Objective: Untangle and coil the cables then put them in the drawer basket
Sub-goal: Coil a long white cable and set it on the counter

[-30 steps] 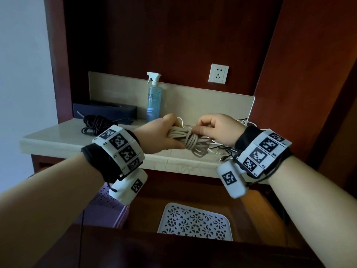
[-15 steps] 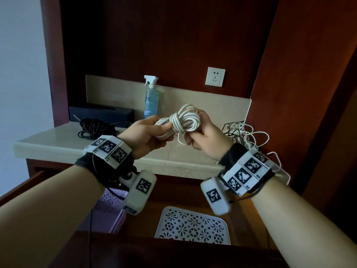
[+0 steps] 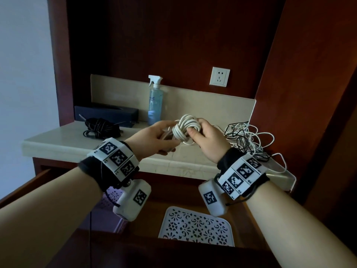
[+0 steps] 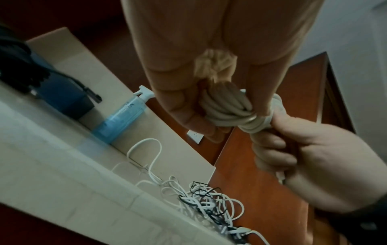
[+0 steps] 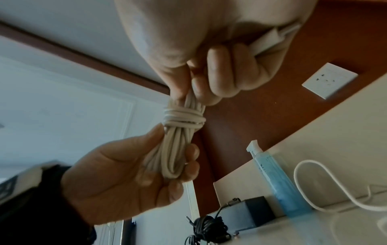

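Note:
Both hands hold a white coiled cable (image 3: 186,126) in the air above the counter's front edge. Several turns of its own cord bind its middle (image 5: 183,118). My left hand (image 3: 172,136) grips the lower end of the bundle (image 5: 173,159), fingers curled round it. My right hand (image 3: 193,130) pinches the upper end just above the wrap (image 5: 193,97), and a white plug (image 5: 270,39) lies in its palm. A tangle of white and black cables (image 3: 249,138) lies on the counter to the right. A white patterned basket (image 3: 195,227) sits in the open drawer below.
A coiled black cable (image 3: 100,127) lies at the counter's left, in front of a dark box (image 3: 108,113). A blue spray bottle (image 3: 155,101) stands at the back wall, a socket (image 3: 219,76) above. A purple basket (image 3: 110,200) sits at the drawer's left.
The white bundle lay level and low near the counter edge. Both hands have raised it and turned its looped end upward. The tangle on the right has come into view.

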{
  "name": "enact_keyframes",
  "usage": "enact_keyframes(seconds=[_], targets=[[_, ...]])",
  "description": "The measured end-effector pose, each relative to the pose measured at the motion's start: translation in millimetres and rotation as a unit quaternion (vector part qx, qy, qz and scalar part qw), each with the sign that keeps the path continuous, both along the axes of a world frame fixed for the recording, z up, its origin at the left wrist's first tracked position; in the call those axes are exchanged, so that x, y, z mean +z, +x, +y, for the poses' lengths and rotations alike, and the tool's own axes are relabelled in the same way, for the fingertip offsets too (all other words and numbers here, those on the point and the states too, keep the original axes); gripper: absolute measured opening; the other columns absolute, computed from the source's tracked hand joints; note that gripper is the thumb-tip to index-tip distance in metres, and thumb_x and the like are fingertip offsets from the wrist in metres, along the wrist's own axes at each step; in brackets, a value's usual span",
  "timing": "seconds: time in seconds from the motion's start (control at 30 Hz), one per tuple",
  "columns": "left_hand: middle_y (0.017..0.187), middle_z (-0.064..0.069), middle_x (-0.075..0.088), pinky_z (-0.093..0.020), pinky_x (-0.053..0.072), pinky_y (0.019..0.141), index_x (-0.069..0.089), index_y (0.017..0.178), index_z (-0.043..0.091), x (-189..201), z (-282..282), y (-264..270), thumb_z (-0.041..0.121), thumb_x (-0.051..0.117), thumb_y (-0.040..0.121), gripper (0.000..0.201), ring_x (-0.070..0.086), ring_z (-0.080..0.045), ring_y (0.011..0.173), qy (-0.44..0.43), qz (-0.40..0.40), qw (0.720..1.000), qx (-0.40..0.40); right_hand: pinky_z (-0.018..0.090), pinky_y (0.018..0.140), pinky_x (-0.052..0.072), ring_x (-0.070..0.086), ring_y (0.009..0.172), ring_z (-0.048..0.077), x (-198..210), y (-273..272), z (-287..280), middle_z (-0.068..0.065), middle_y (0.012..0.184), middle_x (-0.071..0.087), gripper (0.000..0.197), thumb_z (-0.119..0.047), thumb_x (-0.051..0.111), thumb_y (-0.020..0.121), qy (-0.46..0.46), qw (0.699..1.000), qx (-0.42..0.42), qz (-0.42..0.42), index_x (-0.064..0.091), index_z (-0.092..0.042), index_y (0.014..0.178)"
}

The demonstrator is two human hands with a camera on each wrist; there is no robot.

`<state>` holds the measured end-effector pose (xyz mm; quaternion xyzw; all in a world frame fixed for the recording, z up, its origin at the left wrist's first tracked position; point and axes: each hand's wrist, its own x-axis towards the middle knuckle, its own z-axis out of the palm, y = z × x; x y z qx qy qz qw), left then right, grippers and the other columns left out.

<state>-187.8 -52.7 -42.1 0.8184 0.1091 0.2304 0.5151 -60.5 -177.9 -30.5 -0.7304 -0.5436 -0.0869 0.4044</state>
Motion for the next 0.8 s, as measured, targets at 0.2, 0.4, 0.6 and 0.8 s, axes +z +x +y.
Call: enact_keyframes(seconds=[0.2, 0.4, 0.6, 0.8], targets=[[0.083, -0.007, 0.060, -0.022, 0.046, 0.051, 0.052, 0.108, 0.014, -1, -5, 1, 0.016, 0.062, 0.088, 0.022, 0.054, -0.013, 0.063, -0.062, -0.045, 0.997, 0.027, 0.021, 0.048, 0.029, 0.037, 0.044, 0.003, -2, 3, 5, -0.008, 0.059, 0.044, 0.018, -0.032, 0.046, 0.095, 0.000, 0.981, 0.065, 0.182, 0.044, -0.016, 0.105], [0.081, -0.008, 0.056, -0.017, 0.042, 0.043, 0.052, 0.114, 0.001, 0, -6, 7, 0.012, 0.053, 0.094, 0.023, 0.052, -0.013, 0.060, -0.184, -0.059, 0.981, 0.018, 0.018, 0.046, 0.038, 0.045, 0.043, 0.004, -7, -3, -2, -0.001, 0.068, 0.056, 0.029, -0.018, 0.046, 0.096, 0.005, 0.982, 0.065, 0.177, 0.028, -0.018, 0.118], [0.082, -0.012, 0.056, -0.018, 0.043, 0.041, 0.047, 0.125, 0.020, 5, -5, -1, 0.011, 0.047, 0.096, 0.030, 0.053, -0.013, 0.052, -0.266, -0.070, 0.961, -0.025, 0.016, 0.052, 0.040, 0.058, 0.050, 0.012, -7, -4, -9, -0.003, 0.071, 0.063, 0.014, -0.008, 0.040, 0.097, 0.041, 0.991, 0.079, 0.097, 0.029, -0.012, 0.106], [0.094, -0.005, 0.057, -0.022, 0.042, 0.046, 0.043, 0.134, 0.028, 11, -12, 5, 0.023, 0.045, 0.099, 0.036, 0.052, -0.013, 0.061, -0.070, -0.074, 0.993, 0.055, 0.037, 0.069, 0.052, 0.065, 0.059, 0.022, 1, -10, -8, -0.002, 0.068, 0.065, 0.011, -0.014, 0.042, 0.097, 0.062, 0.995, 0.051, 0.061, 0.033, -0.015, 0.103]])
